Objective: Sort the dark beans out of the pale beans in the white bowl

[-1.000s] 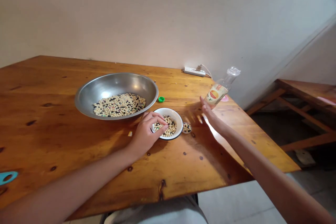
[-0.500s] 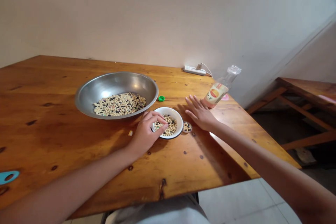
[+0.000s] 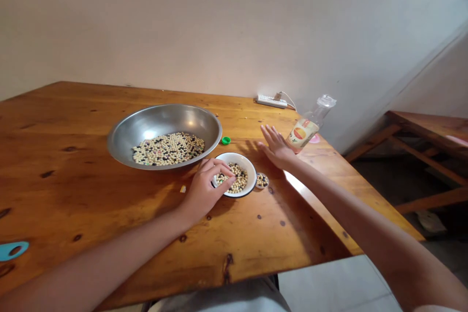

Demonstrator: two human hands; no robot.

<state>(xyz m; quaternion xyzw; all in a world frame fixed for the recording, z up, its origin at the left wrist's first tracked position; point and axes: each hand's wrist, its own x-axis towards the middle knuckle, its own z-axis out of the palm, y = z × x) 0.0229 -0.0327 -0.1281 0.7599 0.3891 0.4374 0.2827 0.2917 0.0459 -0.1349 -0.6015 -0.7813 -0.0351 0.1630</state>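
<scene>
My left hand [image 3: 206, 183] is over the left rim of a small white bowl [image 3: 249, 168], its fingers curled. Thumb and index tips come together above the beans [image 3: 239, 179] in it; what they pinch, if anything, is too small to make out. Against the bowl's right side sits a tiny round cup [image 3: 262, 181] of light and dark beans. My right hand [image 3: 278, 150] is open, fingers spread, just left of a clear bottle [image 3: 302, 132] with a fruit label, and holds nothing. A large steel basin [image 3: 124, 131] of mixed pale and dark beans stands behind my left hand.
A green bottle cap [image 3: 226, 141] lies between basin and bottle. By the wall is a white power strip [image 3: 271, 101] with a plug. A yellowish scrap [image 3: 183, 188] and a blue handle [image 3: 13, 250] are on the wooden table [image 3: 146, 268]. Another wooden table [image 3: 427, 131] stands at right.
My right hand has moved slightly away from the tiny cup, fingers still spread. My left hand keeps its pinch over the bowl. The view has tilted up a little.
</scene>
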